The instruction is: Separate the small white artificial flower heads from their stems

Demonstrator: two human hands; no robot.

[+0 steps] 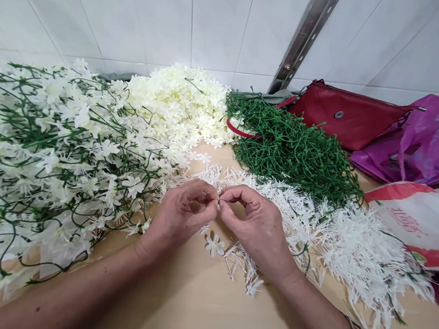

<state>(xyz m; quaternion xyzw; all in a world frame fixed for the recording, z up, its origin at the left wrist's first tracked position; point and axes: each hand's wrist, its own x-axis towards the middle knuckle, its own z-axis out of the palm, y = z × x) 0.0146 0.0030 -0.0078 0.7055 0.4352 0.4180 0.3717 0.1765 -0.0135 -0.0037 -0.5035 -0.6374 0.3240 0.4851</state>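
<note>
Flower sprays (pixel 48 160) lie assembled at your left; loose blossoms (pixel 187 101), green stems (pixel 294 147) and white stamens (pixel 357 253) remain unjoined. Your left hand (pixel 185 208) and right hand (pixel 256 222) pinch an unidentifiable tiny piece (pixel 219 199).

two hands (pixel 182 216), one pile of stemmed white artificial flowers (pixel 52 161), one of loose blossoms (pixel 183 103), one of green stems (pixel 297 153), one of stamens (pixel 357 253), one red handbag (pixel 339 113), one purple plastic bag (pixel 433 138)

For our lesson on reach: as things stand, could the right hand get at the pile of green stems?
Probably yes: the green stems lie just beyond the right hand, with only low, thin white pieces between. Its thumb and forefinger are pinched together, though, so they might need to open first.
</note>
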